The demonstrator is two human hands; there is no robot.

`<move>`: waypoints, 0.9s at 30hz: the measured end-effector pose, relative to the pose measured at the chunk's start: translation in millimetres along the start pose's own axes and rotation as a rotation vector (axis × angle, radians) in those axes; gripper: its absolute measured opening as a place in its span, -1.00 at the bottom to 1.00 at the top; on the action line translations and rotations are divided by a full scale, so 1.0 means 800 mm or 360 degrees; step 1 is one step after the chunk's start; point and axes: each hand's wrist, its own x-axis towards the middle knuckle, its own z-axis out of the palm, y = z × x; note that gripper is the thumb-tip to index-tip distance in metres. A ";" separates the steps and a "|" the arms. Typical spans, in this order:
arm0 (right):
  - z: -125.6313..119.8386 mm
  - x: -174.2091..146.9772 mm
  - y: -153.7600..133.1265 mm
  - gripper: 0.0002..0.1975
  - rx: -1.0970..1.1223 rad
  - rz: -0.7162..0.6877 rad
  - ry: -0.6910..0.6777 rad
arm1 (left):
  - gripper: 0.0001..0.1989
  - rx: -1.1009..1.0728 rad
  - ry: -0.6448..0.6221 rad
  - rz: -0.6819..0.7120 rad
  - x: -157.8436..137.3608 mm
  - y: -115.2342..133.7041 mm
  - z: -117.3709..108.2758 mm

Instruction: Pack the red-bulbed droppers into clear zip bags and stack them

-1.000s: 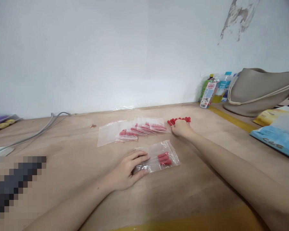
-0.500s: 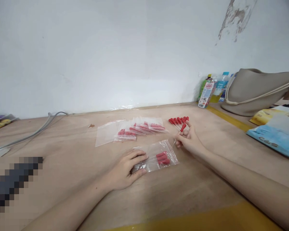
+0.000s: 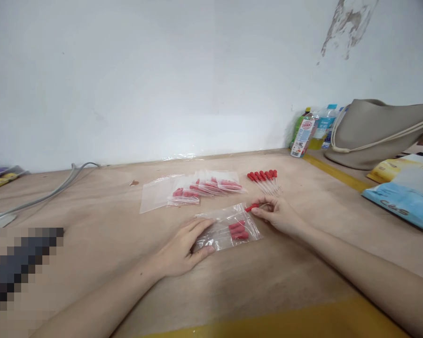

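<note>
A clear zip bag [image 3: 218, 234] lies flat on the table with three red-bulbed droppers [image 3: 238, 230] inside. My left hand [image 3: 185, 246] rests on its left end, fingers and thumb spread apart, pressing on the plastic. Between the closed thumb and fingers of my right hand [image 3: 277, 213] is another dropper [image 3: 252, 207]. Its red bulb points left, right at the bag's zip end; whether it touches the bag I cannot tell. Its glass stem is mostly hidden by the fingers. Beyond my right hand, several droppers [image 3: 262, 176] lie side by side in a fan.
Several overlapping filled zip bags [image 3: 206, 184] lie behind the bag, with a flat clear bag [image 3: 158, 193] at their left. Bottles [image 3: 303, 136], a grey handbag [image 3: 377, 134] and a blue packet [image 3: 402, 202] stand or lie on the right. A grey cable [image 3: 61, 188] crosses the left side.
My right hand has come nearer from the row of droppers. The dropper in it has swung from upright to nearly level, bulb toward the bag. My left hand stays put.
</note>
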 end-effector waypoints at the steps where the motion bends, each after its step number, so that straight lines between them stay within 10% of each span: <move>1: -0.003 0.001 -0.001 -0.69 -0.0078 -0.0013 -0.0067 | -0.52 -0.0002 -0.0002 -0.0003 0.000 0.001 0.000; 20: 0.011 -0.005 -0.023 -0.65 -0.0216 0.0212 -0.0496 | -0.58 -0.0007 -0.0006 0.0029 0.002 -0.001 0.000; 27: -0.024 0.049 -0.029 -0.89 -0.1344 -0.0362 0.0366 | -0.58 0.0015 -0.0046 0.0034 0.000 -0.004 0.001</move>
